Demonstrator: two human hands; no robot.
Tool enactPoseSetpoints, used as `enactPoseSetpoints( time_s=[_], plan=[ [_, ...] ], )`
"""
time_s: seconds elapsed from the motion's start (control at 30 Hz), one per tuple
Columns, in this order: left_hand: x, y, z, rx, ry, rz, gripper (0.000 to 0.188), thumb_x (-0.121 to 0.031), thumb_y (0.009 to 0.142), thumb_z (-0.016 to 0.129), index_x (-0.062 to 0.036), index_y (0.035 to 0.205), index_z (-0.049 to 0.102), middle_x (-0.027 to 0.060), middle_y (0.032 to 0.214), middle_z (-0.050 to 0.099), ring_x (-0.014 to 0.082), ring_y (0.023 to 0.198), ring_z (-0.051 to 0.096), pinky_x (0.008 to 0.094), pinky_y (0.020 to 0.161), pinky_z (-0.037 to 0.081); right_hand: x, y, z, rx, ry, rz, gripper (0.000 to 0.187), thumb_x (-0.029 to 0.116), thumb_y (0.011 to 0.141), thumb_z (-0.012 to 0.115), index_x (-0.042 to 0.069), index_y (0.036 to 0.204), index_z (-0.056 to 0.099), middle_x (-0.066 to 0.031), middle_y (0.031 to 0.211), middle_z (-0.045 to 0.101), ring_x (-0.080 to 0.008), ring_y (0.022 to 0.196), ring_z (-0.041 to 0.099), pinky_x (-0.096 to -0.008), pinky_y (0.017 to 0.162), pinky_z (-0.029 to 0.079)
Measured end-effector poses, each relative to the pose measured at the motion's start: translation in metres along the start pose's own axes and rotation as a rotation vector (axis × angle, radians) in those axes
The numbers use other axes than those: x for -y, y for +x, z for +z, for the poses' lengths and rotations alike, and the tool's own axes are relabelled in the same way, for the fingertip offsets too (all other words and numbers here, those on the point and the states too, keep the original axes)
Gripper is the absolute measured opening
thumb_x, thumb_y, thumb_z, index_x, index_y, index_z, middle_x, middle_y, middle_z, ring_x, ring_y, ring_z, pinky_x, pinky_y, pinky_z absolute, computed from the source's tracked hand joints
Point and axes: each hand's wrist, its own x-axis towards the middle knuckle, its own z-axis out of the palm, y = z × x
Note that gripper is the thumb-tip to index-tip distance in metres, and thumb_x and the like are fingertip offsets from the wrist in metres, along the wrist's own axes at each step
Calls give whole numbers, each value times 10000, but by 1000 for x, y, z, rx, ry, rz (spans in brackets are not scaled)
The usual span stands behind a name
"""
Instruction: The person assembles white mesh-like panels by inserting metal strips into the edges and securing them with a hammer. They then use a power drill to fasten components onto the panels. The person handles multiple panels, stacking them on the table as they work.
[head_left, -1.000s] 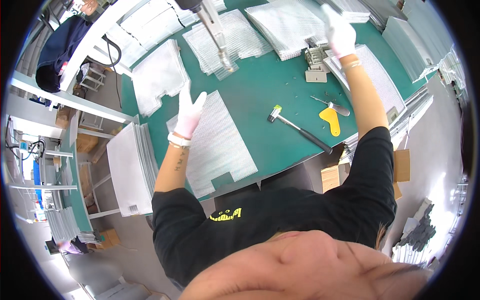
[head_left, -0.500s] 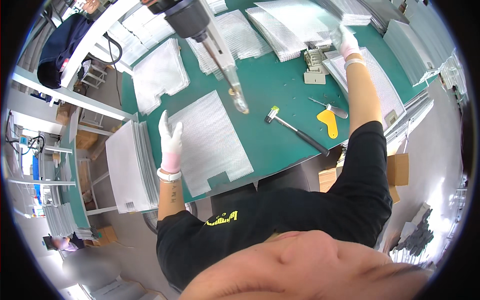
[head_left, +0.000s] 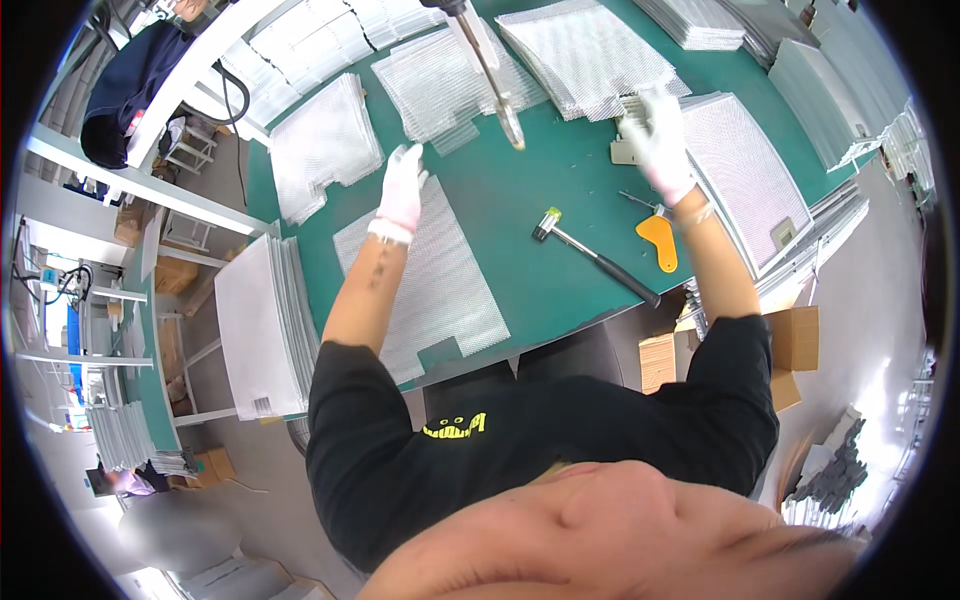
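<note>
While a mesh panel (head_left: 742, 160) at right looks framed already, the near-left mesh sheet (head_left: 440, 275) and far mesh stacks (head_left: 588, 55) seem bare. Silvery and notched, the sheet lies flat on the green surface (head_left: 515, 270); the left hand (head_left: 402, 188) hangs open at its far end. Whether the blurred right hand (head_left: 662, 145) grips anything, I cannot tell.

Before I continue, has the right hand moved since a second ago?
Yes: the right hand has come down the picture, nearer the yellow tool on the green table.
</note>
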Motion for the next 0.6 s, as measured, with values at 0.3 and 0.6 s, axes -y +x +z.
enactPoseSetpoints(
  time_s=[0.3,0.6],
  plan=[
    [17,70,19,72,-170,-222,462,-383,988,538,-97,1351,546,97,1367,544,234,1206,509,435,1018,396,66,-88,13,231,-70,-137,523,248,823,732,88,1303,603,-219,1454,468,-467,1391,363,-539,1165,282],
    [5,58,48,2,338,84,304,-212,1022,438,-37,1156,647,107,1074,676,210,1018,605,340,921,463,87,-112,5,339,29,-123,505,211,831,718,53,1295,596,-219,1451,471,-454,1401,362,-529,1173,278]
  ],
)
